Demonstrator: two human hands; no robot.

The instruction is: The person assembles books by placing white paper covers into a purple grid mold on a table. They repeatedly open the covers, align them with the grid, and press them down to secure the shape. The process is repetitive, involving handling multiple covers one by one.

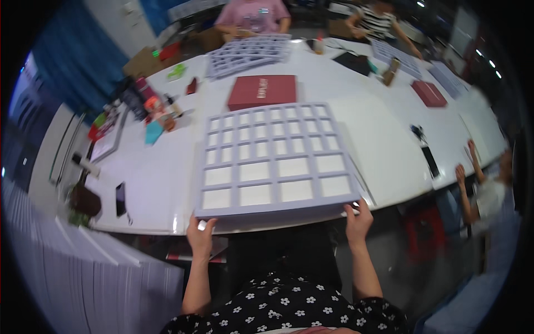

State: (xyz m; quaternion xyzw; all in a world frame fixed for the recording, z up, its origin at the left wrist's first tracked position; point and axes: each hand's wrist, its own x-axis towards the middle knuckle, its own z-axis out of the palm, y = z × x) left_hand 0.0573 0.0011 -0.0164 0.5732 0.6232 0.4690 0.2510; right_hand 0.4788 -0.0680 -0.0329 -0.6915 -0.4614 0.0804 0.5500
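Observation:
A pale lavender compartment tray [275, 206] lies on the white table in front of me, its near edge at the table's front. Small compartments fill its far rows and larger ones its near rows; white shows through them. My left hand [201, 236] grips the near left corner, thumb toward the middle. At the near right corner my right hand [359, 224] is closed on the edge in the same way. The fingers under the tray are partly hidden. Just beyond the tray's far edge lies a dark red box [263, 91].
More lavender grid trays [245, 58] are piled at the far side before a person in pink [253, 14]. Bottles and small items [150, 106] crowd the left side. A phone [120, 199] lies front left, a black object [429, 161] right. White sheets [100, 267] are stacked lower left.

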